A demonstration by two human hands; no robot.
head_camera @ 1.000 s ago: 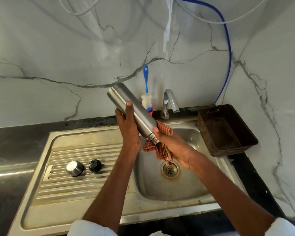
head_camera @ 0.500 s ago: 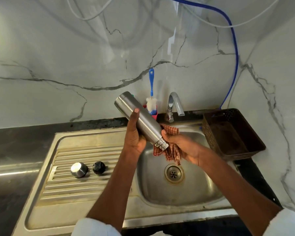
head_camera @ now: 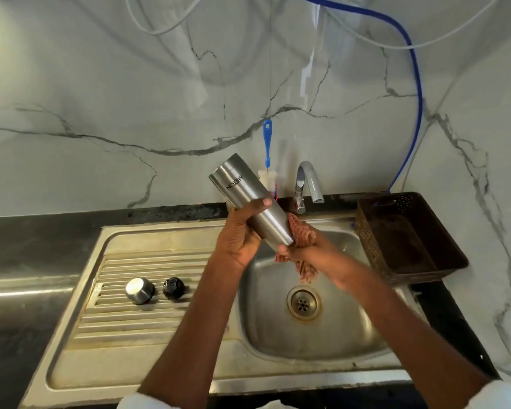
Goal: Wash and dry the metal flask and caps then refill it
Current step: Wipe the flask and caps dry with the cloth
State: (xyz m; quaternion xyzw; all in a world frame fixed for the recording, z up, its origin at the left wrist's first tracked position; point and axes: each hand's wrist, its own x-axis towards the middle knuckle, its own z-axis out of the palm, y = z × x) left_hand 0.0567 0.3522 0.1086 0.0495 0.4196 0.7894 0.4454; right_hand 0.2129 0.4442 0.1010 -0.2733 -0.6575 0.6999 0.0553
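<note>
**Flask tilted over the sink basin, cloth at its mouth end**

The steel sink (head_camera: 148, 376) is my landmark: a ribbed drainboard on one side, the basin with its drain (head_camera: 304, 303) on the other. Behind the sink's back rim stands the tap (head_camera: 306, 181), and beside the tap a blue-handled bottle brush (head_camera: 267, 143) stands upright against the marble wall. A dark perforated basket (head_camera: 407, 240) sits just off the sink's right edge.

Above the basin I hold the metal flask (head_camera: 248, 199) on a slant. Its long axis runs diagonally, the closed base pointing up and away toward the wall, the mouth end pointing down toward the basin. My left hand (head_camera: 239, 234) wraps the flask's middle, thumb across its front. My right hand (head_camera: 304, 255) grips a red checked cloth (head_camera: 303, 234) bunched around the flask's lower end; the mouth itself is hidden by cloth and fingers.

On the sink's drainboard the steel cap (head_camera: 140, 290) and the black inner cap (head_camera: 173, 288) lie just beside each other, well apart from the flask.
</note>
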